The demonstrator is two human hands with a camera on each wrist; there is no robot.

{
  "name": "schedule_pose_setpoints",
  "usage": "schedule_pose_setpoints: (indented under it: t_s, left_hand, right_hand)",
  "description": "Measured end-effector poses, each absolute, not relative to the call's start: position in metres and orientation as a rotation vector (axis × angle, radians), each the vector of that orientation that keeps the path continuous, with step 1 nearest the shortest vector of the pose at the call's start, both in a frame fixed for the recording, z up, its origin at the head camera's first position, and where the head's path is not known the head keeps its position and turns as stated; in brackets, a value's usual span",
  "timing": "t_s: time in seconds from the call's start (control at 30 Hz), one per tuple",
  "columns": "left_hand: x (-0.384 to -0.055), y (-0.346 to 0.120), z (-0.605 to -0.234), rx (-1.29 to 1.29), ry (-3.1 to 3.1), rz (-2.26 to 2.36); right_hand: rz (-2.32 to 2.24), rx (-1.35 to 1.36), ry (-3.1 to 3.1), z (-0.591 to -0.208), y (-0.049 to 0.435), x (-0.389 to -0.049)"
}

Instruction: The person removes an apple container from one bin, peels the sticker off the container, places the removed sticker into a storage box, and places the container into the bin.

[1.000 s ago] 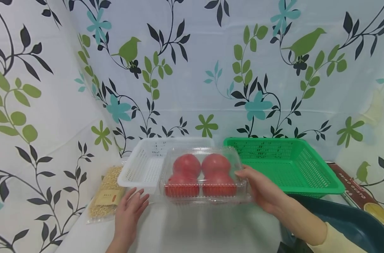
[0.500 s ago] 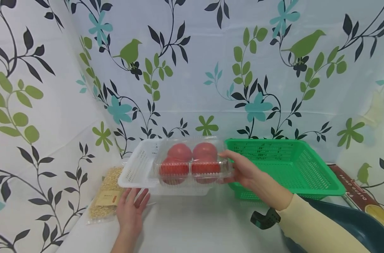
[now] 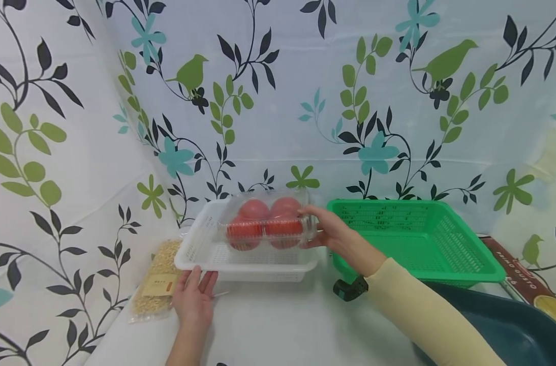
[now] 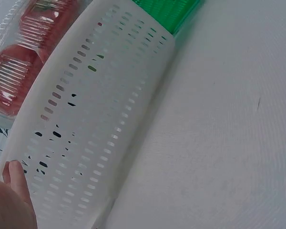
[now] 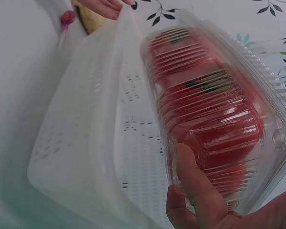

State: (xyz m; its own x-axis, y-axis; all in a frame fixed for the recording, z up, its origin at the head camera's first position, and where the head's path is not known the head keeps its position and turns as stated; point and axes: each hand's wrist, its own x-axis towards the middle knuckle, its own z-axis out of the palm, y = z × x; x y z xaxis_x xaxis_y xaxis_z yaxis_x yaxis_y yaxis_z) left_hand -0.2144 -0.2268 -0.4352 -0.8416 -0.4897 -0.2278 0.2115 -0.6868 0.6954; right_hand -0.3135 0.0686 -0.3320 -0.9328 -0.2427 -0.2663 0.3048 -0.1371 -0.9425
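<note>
My right hand (image 3: pixel 335 235) grips the right end of a clear plastic clamshell pack (image 3: pixel 265 221) with several red tomatoes (image 5: pixel 214 119) inside. The pack is over the white perforated basket (image 3: pixel 259 274), tilted in the right wrist view, where thumb and fingers hold its near end. My left hand (image 3: pixel 193 302) is at the front left corner of the white basket, fingers extended and touching it just under the rim. In the left wrist view, the fingertips (image 4: pixel 16 169) lie against the outer wall near the rim.
A green perforated basket (image 3: pixel 484 273) stands to the right. In front of it is a dark blue tub (image 3: pixel 502 317), with a brown box (image 3: pixel 518 274) behind. A bag of yellowish grains (image 3: pixel 159 279) lies at left. A lollipop (image 5: pixel 67 19) lies by the white basket.
My right hand has carried the tomato pack back and left, from in front of the white basket to over it. My left hand has moved up slightly to the basket's rim.
</note>
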Motion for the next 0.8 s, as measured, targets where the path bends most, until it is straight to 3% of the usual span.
schedule_pose_setpoints:
  t_s: [0.8]
  left_hand:
    - [-0.227,-0.217,-0.434,0.620,-0.983,-2.425]
  right_hand:
    - [-1.997,0.068,1.947,-0.341,0.022,-0.355]
